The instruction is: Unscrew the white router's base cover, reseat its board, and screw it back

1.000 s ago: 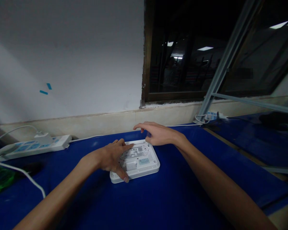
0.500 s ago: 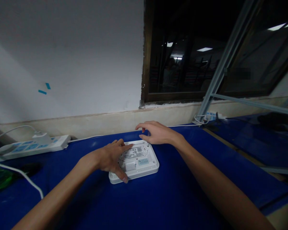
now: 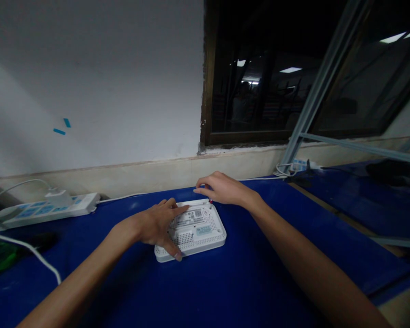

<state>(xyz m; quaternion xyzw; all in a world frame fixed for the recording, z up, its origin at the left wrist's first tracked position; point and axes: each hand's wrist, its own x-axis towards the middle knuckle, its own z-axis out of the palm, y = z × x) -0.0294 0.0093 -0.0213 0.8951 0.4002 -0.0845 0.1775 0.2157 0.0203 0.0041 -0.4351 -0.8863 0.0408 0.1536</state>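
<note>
A white router (image 3: 210, 240) lies underside up on the blue tabletop, showing printed labels and rows of vent holes. My left hand (image 3: 159, 225) holds its left part, with the thumb at the near edge and the fingers across the top face. Above the far right corner of the router is my right hand (image 3: 222, 187), its thumb and fingertips pinched together. Just below that hand a small red and pale thing (image 3: 211, 201) shows at the corner; most of it is hidden, and what the fingers hold cannot be made out.
A white power strip (image 3: 84, 204) with a plugged-in adapter (image 3: 58, 197) stands at the left by the wall, its cable curving forward. Green wrapping (image 3: 2, 259) lies at the left edge. On the right, a metal frame (image 3: 307, 107) rises beside another power strip (image 3: 299, 165).
My right hand's fingers have closed from a looser curl into a pinch near the router's corner. The left hand and router have stayed in place.
</note>
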